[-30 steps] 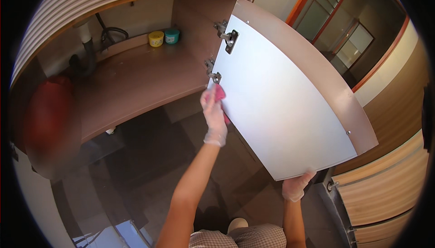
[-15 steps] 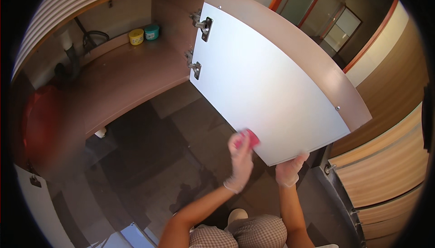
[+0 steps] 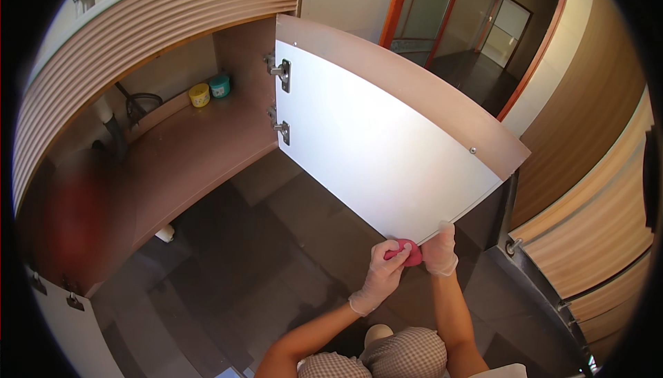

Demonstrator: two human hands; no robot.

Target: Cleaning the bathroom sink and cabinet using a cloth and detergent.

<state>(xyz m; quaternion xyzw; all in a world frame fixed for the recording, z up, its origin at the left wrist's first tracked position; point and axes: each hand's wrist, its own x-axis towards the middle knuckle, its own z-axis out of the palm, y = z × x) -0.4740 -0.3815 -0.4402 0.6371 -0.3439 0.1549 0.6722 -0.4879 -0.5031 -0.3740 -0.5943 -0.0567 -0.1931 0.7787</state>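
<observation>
A white cabinet door (image 3: 373,153) hangs swung out on two metal hinges. My left hand (image 3: 384,274), in a thin see-through glove, grips a pink wiping cloth (image 3: 412,254). That cloth is pressed against the door's near lower corner. Just right of it, my gloved right hand (image 3: 440,252) clasps the door's outer edge, thumb on the white face. Its other fingers are mostly hidden behind the panel.
Inside the open brown cabinet (image 3: 197,160) stand a yellow tub (image 3: 199,95) and a teal tub (image 3: 219,86). A dark drain pipe (image 3: 116,136) and a blurred red object (image 3: 77,223) are at left. Wood-fronted drawers (image 3: 587,254) stand close on the right.
My left hand has brought the cloth down and right along the door's lower edge to the corner, beside my right hand. The whole view has shifted, and the right hand still holds the edge.
</observation>
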